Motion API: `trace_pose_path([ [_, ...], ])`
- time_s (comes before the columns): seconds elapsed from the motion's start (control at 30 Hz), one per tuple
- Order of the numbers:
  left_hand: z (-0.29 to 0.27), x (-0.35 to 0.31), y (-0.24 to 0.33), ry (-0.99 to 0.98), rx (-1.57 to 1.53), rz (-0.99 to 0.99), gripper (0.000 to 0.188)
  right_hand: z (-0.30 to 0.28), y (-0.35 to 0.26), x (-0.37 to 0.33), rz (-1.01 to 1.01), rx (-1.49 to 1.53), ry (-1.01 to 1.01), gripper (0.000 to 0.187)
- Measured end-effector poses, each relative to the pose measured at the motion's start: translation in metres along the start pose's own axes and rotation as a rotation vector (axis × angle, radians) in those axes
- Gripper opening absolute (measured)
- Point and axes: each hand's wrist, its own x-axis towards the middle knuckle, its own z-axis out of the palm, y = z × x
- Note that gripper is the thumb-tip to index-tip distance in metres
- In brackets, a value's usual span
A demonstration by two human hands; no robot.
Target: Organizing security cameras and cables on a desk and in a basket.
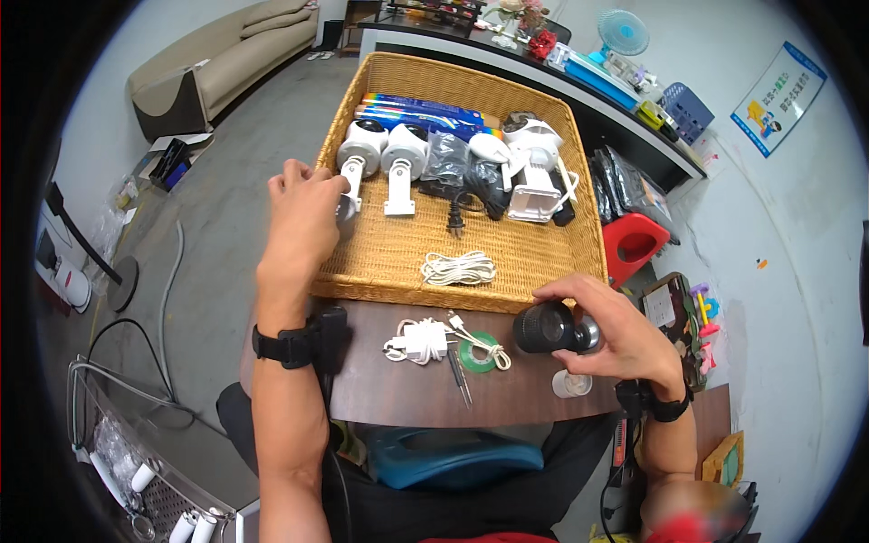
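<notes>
My left hand (306,206) is over the left rim of a wicker basket (380,258). Its fingers are closed on a dark rounded object (346,217), mostly hidden by the hand. Beside it in the basket stand two white security cameras (358,152) with brackets. My right hand (617,328) grips a black cylindrical device (543,328) with a ribbed rim and a silvery rounded end, above the brown table (371,394). Below that hand stands a small clear cup (570,385). A white power adapter with cable (421,342), a green tape roll (478,353) and thin screwdrivers (460,376) lie between my arms.
Inside the basket are blue boxes (425,116), a larger white camera (534,167), a black power cord (455,217) and a coiled white cable (459,268). A red stool (634,244) stands right of the basket. A blue plastic seat (453,460) is below the table edge.
</notes>
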Motion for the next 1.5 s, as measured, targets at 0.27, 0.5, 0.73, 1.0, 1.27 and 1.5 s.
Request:
trace_pose_path([
  [0.27,-0.007,0.005,0.006,0.024,-0.065,-0.018,0.062,-0.010,0.009,0.086,-0.096,-0.054,0.019,0.058],
  [0.5,-0.005,0.002,-0.013,-0.002,-0.187,0.063,0.063,0.031,-0.017,0.231,-0.159,-0.087,0.056,0.055],
  [0.73,-0.005,0.000,0.004,0.013,-0.119,-0.009,0.064,0.060,-0.025,0.272,-0.230,-0.115,0.066,0.052],
  [1.0,-0.013,0.000,0.005,-0.012,-0.157,0.018,0.066,0.072,-0.005,0.269,-0.280,-0.126,0.080,0.048],
  [1.27,-0.003,0.002,0.009,-0.123,-0.090,0.056,0.058,0.060,-0.027,0.259,0.010,-0.227,-0.121,0.046],
  [1.5,-0.007,-0.001,-0.017,-0.092,-0.346,0.151,0.059,0.015,0.022,0.185,0.102,-0.138,-0.110,0.043],
])
